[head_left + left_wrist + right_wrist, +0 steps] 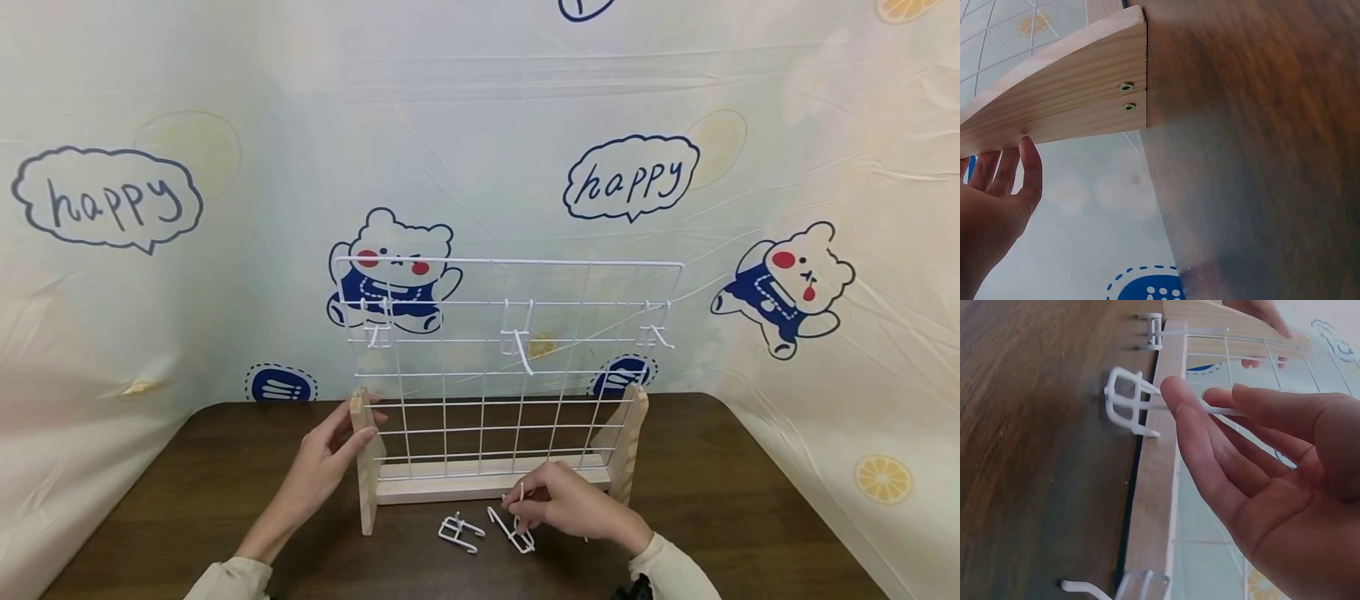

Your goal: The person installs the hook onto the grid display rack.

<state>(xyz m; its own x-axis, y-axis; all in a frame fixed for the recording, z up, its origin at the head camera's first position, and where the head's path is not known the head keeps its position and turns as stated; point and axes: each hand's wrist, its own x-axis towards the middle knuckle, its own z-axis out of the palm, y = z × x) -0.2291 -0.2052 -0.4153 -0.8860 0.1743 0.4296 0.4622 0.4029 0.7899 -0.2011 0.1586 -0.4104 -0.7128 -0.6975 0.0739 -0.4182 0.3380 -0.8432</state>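
My left hand (pixel 324 460) grips the top of the left wooden side support (pixel 366 483), thumb in front and fingers behind. In the left wrist view its fingertips meet the edge of that board. Down in front of the rack's base, my right hand (pixel 564 502) pinches the straight prong of a white wire hook (pixel 1124 400) between thumb and fingers. The hook's frame hangs low, close over the table. Beside it, on the left, a second white hook (pixel 459 532) lies on the brown table (pixel 300 567).
A white wire grid (pixel 482 417) stands between two wooden supports. Across its upper part hang a left hook (pixel 378 333), a middle hook (pixel 516 335) and a right hook (pixel 656 333). Another white hook (pixel 1088 587) lies near the base, partly cut off. A patterned curtain (pixel 487 125) hangs behind.
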